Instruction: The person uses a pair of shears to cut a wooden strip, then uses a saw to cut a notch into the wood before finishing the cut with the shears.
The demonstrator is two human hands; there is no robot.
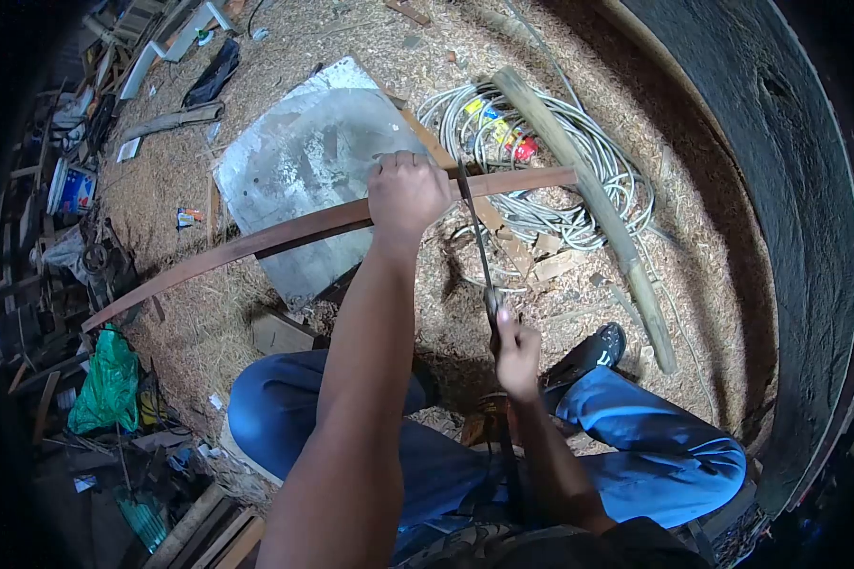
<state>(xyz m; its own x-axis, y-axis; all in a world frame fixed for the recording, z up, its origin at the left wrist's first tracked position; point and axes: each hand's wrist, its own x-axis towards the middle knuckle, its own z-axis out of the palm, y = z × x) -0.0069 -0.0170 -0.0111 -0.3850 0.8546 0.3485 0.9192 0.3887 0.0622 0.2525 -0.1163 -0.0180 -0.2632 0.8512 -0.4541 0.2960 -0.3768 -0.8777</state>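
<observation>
A long reddish wooden strip (285,230) runs from the lower left to the right, across a grey metal sheet (304,152). My left hand (408,192) is closed around the strip, right of its middle. Just right of that hand, a thin dark blade (474,226) meets the strip at a steep angle. My right hand (515,353) grips the blade's handle below the strip. The handle is partly hidden by the fingers.
Coiled grey cable (579,223) and a thick wooden pole (588,194) lie on the right. A large dark curved wall (778,190) rises at the far right. At the left are a green bag (109,384) and a white-blue bucket (71,188). Wood shavings cover the ground.
</observation>
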